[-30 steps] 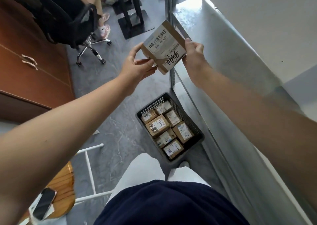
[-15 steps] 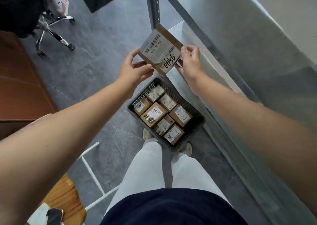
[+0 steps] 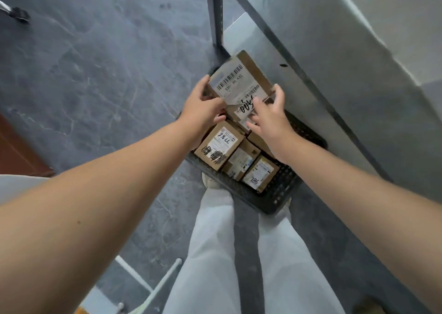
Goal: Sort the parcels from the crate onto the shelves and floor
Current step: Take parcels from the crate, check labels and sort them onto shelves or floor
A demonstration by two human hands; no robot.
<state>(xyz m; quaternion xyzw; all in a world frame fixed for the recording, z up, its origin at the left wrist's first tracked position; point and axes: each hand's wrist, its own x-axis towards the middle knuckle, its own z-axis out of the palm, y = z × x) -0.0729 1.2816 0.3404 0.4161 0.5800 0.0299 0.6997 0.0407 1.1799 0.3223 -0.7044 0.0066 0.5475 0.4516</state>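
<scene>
Two parcel [image 3: 239, 79] edges held: left grip [image 3: 203, 112], right grip [image 3: 270, 117].

Left hand [image 3: 203, 112] and right hand [image 3: 270, 119] bare, forearms unsleeved to the frame edges. Loose, plain, pale grey-white trousers [image 3: 215, 254] at 6 o'clock. A pale shoe [image 3: 208, 182] toe shows at the left hem's 12 o'clock end.

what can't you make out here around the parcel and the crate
Head view: crate far end, hidden behind held parcel, left hand and right hand.
Head view: held parcel's handwritten number, partly under the right hand.
Head view: fine print on crate parcels' labels, too small, blurred.
Head view: shelf, cut off by top and right edges.
</scene>
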